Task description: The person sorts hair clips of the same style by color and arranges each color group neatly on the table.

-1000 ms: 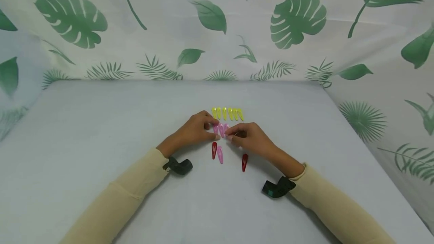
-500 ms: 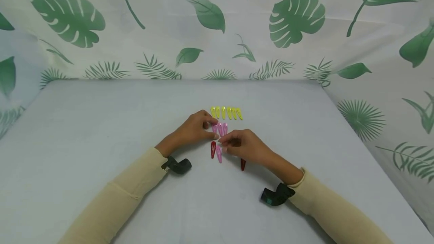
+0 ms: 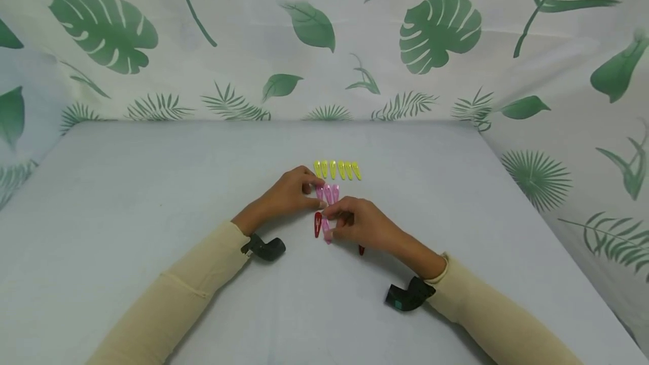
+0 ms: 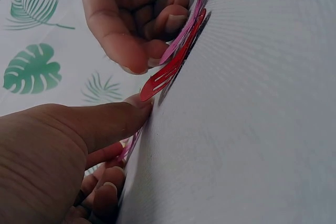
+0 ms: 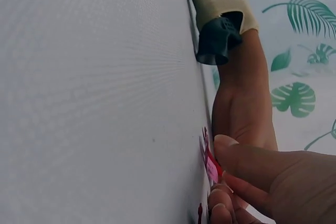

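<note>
Snap hair clips lie on the white table in the head view. My left hand (image 3: 288, 195) stays by the row of pink hair clips (image 3: 332, 192), index finger at the top and thumb at the bottom of the leftmost one. Lower down, my right hand (image 3: 366, 223) pinches the ends of another pink hair clip (image 3: 325, 225) between thumb and forefinger. Just left of that clip lies a red hair clip (image 3: 318, 224), which the left wrist view shows close to my left thumb (image 4: 113, 124). A second red clip (image 3: 361, 250) is mostly hidden under my right hand.
A row of several yellow hair clips (image 3: 337, 169) lies beyond the pink ones. White cloth with green leaf prints (image 3: 441, 32) hangs behind and beside the table. Black cameras (image 3: 267, 248) are strapped at both wrists.
My right hand has left the pink row, come down toward the near side, and its fingers are now at the lower pink clip. The left hand has kept its place.
</note>
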Demonstrator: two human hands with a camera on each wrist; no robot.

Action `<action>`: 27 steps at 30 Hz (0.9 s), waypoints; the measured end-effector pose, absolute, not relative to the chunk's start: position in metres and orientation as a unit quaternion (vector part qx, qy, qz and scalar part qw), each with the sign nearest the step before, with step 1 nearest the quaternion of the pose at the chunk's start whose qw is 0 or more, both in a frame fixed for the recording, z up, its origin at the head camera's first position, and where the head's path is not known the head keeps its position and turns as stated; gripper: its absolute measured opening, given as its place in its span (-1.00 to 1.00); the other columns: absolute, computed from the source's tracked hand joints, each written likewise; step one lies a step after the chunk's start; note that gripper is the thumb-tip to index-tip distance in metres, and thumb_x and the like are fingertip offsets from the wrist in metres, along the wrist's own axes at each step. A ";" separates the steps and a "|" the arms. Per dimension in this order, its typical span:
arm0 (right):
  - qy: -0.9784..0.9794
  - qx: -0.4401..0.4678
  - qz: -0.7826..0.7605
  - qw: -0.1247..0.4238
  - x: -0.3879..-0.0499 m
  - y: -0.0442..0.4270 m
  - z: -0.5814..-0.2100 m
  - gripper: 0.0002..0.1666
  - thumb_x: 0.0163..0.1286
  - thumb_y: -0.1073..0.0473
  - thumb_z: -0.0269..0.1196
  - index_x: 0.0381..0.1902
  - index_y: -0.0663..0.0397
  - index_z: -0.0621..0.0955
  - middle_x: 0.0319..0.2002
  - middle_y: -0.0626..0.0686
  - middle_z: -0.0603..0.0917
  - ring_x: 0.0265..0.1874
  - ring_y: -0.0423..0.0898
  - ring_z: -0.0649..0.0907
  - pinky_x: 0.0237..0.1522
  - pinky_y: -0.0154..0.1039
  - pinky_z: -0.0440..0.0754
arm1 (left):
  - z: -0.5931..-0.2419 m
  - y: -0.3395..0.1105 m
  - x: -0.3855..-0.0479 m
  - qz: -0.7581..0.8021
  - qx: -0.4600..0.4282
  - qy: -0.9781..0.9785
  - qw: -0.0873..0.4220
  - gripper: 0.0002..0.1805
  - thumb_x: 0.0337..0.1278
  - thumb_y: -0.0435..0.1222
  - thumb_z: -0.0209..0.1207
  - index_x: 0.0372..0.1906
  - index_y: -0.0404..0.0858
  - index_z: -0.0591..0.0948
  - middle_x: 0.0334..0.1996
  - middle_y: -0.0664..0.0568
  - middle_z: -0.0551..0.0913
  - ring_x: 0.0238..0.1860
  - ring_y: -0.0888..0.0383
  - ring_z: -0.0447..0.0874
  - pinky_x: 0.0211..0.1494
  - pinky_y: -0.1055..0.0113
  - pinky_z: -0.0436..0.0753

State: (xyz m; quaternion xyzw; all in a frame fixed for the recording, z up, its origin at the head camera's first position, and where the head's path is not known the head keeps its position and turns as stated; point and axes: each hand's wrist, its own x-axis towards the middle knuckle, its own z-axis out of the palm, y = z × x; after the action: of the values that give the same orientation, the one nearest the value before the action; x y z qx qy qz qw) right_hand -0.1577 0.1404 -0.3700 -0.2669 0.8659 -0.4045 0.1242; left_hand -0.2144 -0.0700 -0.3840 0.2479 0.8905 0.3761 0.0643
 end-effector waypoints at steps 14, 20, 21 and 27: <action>0.877 -0.299 -0.356 0.117 -0.155 0.139 -0.368 -0.58 0.12 0.28 0.48 -0.02 0.13 0.67 -0.25 0.01 0.52 -0.33 -0.15 0.54 -0.26 -0.29 0.58 | -0.384 -0.070 -0.214 0.370 0.250 0.893 0.060 -0.50 0.00 -0.21 0.44 0.10 -0.25 0.66 -0.12 -0.01 0.50 -0.19 0.12 0.45 -0.14 0.29 0.48; 0.872 -0.290 -0.378 0.112 -0.153 0.139 -0.369 -0.59 0.14 0.34 0.44 -0.03 0.13 0.62 -0.30 0.01 0.55 -0.33 -0.12 0.55 -0.29 -0.28 0.58 | -0.384 -0.070 -0.213 0.375 0.254 0.890 0.055 -0.51 0.00 -0.23 0.43 0.09 -0.27 0.66 -0.12 -0.02 0.50 -0.19 0.12 0.45 -0.15 0.30 0.47; 0.872 -0.287 -0.381 0.113 -0.153 0.139 -0.369 -0.60 0.14 0.34 0.44 -0.04 0.13 0.61 -0.31 0.00 0.56 -0.33 -0.11 0.55 -0.30 -0.28 0.58 | -0.384 -0.070 -0.213 0.376 0.256 0.889 0.055 -0.51 0.00 -0.23 0.43 0.09 -0.28 0.66 -0.12 -0.02 0.50 -0.20 0.12 0.45 -0.16 0.29 0.47; 0.864 -0.286 -0.398 0.119 -0.156 0.140 -0.371 -0.70 0.20 0.42 0.33 -0.10 0.12 0.61 -0.36 -0.03 0.59 -0.38 -0.13 0.55 -0.36 -0.30 0.57 | -0.384 -0.070 -0.214 0.378 0.255 0.888 0.058 -0.51 0.00 -0.23 0.43 0.09 -0.26 0.66 -0.11 -0.01 0.50 -0.18 0.12 0.45 -0.15 0.29 0.48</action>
State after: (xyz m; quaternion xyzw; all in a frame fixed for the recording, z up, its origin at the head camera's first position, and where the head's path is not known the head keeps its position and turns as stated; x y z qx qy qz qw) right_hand -0.1565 0.1403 -0.3715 -0.2856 0.8635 -0.3981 0.1193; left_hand -0.2138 -0.0700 -0.3840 0.2547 0.8883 0.3776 0.0581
